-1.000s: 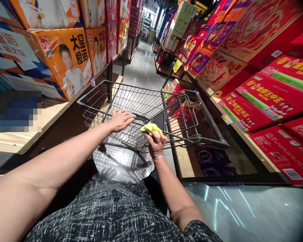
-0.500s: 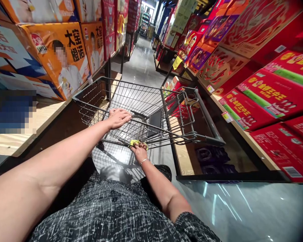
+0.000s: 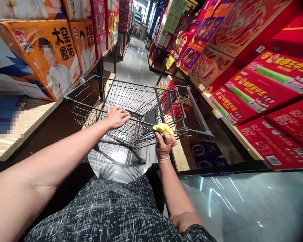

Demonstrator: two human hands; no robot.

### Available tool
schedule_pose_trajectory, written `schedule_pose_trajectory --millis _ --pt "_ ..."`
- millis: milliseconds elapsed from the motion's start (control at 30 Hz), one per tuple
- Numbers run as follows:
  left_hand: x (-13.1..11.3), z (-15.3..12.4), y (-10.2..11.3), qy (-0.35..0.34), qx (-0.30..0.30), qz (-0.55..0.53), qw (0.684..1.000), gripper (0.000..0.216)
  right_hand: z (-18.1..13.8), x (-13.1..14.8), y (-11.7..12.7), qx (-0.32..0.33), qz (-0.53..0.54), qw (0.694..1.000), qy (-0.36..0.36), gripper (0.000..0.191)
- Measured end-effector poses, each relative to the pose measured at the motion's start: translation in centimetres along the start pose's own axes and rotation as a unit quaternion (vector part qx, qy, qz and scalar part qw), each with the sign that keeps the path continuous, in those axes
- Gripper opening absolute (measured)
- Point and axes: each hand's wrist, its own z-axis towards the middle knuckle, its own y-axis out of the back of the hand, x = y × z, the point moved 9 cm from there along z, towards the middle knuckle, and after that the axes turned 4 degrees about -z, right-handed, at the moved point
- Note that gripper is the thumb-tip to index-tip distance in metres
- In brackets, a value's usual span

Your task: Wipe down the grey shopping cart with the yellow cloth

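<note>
A grey wire shopping cart [image 3: 126,92] stands crosswise in front of me, its handle bar at the right. My left hand [image 3: 118,117] rests on the near top rail of the basket, fingers stretched out over the wire. Farther right along that rail, my right hand [image 3: 165,144] is closed on a bunched yellow cloth [image 3: 164,128]. The cloth is against the rail, close to the handle end. Inside the basket, at the handle end, a dark panel [image 3: 149,121] shows through the wires.
Orange drink cartons [image 3: 44,53] are stacked on a wooden shelf at the left. Red boxes [image 3: 249,85] fill the shelf at the right, with dark purple packs [image 3: 207,153] below. A tiled aisle [image 3: 135,55] runs away between the shelves.
My right hand has moved from lower on the cart's near side up and right to the top rail, carrying the yellow cloth. The left hand keeps its place on the rail.
</note>
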Motion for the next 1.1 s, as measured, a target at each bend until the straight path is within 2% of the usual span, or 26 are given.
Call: schedule_pose_trajectory --millis 100,167,267,367,467,533,600,633,767,833,867,900,967,1033,1100 --pt "-1.2 -0.1 -0.4 -0.038 -0.018 -0.006 0.999 0.054 -4.8 3.9 -6.3 0.123 0.016 0.991 0.041 0.036" --pt "-1.1 -0.1 -0.5 -0.046 -0.023 -0.016 0.999 0.051 -8.0 7.0 -9.0 0.169 0.036 0.982 0.083 0.034" --pt "-0.7 -0.1 -0.6 -0.054 -0.012 -0.027 0.998 0.049 -10.9 10.0 -11.0 0.196 0.055 0.97 0.132 0.027" --pt "-0.5 -0.1 -0.3 -0.059 -0.012 -0.025 0.998 0.049 -11.2 10.5 -11.2 0.207 0.06 0.962 0.168 0.022" --pt "-0.6 -0.1 -0.3 -0.06 -0.013 -0.021 0.998 0.048 -9.6 8.2 -9.4 0.204 0.045 0.959 0.192 0.023" --pt "-0.7 -0.2 -0.3 -0.057 -0.016 -0.018 0.998 0.048 -7.6 5.3 -7.0 0.194 0.025 0.962 0.189 0.024" --pt "-0.8 -0.2 -0.3 -0.054 -0.021 -0.015 0.998 0.047 -4.8 1.8 -3.6 0.165 0.002 0.971 0.173 0.026" --pt "-0.8 -0.2 -0.3 -0.054 -0.023 -0.014 0.998 0.047 -3.2 0.0 -1.5 0.139 -0.01 0.977 0.163 0.027" --pt "-0.8 -0.3 -0.4 -0.052 -0.023 -0.011 0.998 0.049 3.2 -6.1 8.5 -0.069 -0.08 0.989 0.105 0.025" --pt "-0.8 -0.3 -0.5 -0.049 -0.017 -0.007 0.999 0.05 5.3 -8.7 12.0 -0.136 -0.103 0.985 0.033 0.024" --pt "-0.8 -0.3 -0.5 -0.048 -0.014 -0.005 0.999 0.05 6.0 -9.6 12.9 -0.148 -0.11 0.983 -0.005 0.025" --pt "-0.8 -0.3 -0.5 -0.046 -0.011 -0.004 0.999 0.051 6.5 -10.0 13.2 -0.146 -0.115 0.982 -0.036 0.026" --pt "-0.8 -0.3 -0.5 -0.042 -0.008 -0.003 0.999 0.051 7.0 -9.4 12.1 -0.107 -0.116 0.985 -0.075 0.029" --pt "-0.8 -0.3 -0.4 -0.04 -0.007 -0.003 0.999 0.05 7.1 -6.5 9.3 -0.036 -0.097 0.993 -0.064 0.029" --pt "-0.8 -0.2 -0.4 -0.044 -0.008 -0.002 0.999 0.05 6.9 -1.9 6.0 0.047 -0.064 0.997 -0.009 0.029"
